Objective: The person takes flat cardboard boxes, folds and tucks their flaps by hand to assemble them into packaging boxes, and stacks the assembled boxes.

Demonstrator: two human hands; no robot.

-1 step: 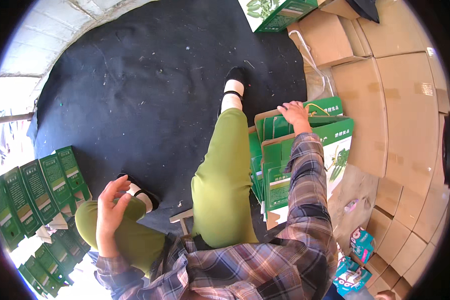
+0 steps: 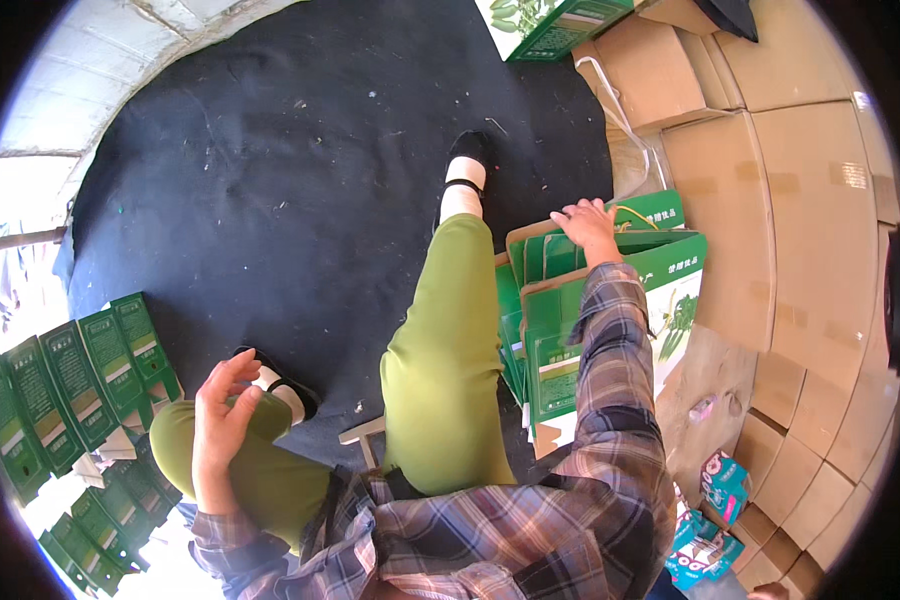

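My right hand [image 2: 588, 230] reaches over the top of several green-and-white carton boxes [image 2: 610, 285] beside my right leg. Its fingers are stretched out and spread on the upper edges of the cartons; the thumb's underside is hidden. Yellow cord handles [image 2: 634, 215] show at the top of the farther carton. The cartons look folded flat or partly opened and stand close together, with pictures of green plants on their white sides. Above my left knee hovers my left hand [image 2: 223, 412], open, fingers slightly bent, with nothing in it.
Rows of green boxes [image 2: 70, 385] stand at the left. Brown cardboard boxes [image 2: 815, 220] are stacked along the right, with teal packages [image 2: 705, 555] at the lower right. Another green carton [image 2: 560, 25] is at the far top. Black sheeting [image 2: 300, 180] covers the floor.
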